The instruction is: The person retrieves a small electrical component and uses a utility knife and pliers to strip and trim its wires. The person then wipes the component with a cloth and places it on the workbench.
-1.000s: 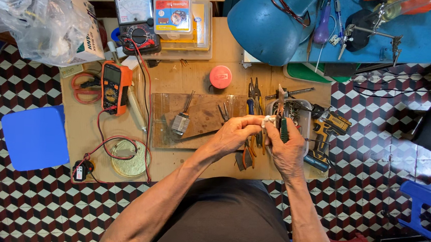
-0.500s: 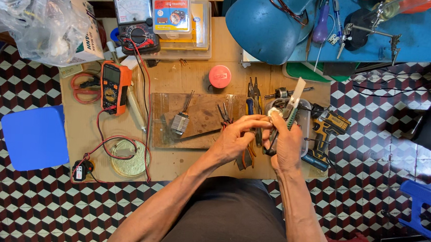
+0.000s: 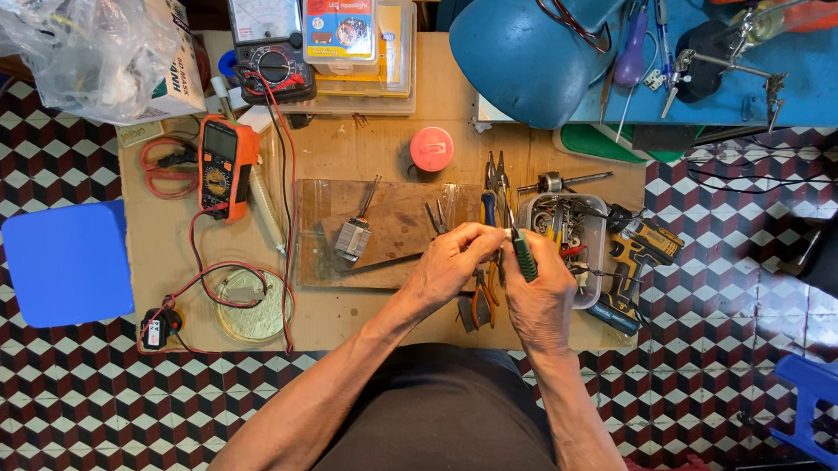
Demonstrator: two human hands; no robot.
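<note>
Over the cluttered wooden tabletop (image 3: 375,315), both hands grip tight: the right hand (image 3: 543,296) around green-handled pliers (image 3: 524,257), the left hand (image 3: 451,267) pinching a small white part (image 3: 508,233) that could slip free.

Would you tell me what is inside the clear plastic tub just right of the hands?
The clear plastic tub holds a jumble of small tools and wires, red and yellow bits among them. The right hand covers its near left corner, so what lies there cannot be seen.
</note>
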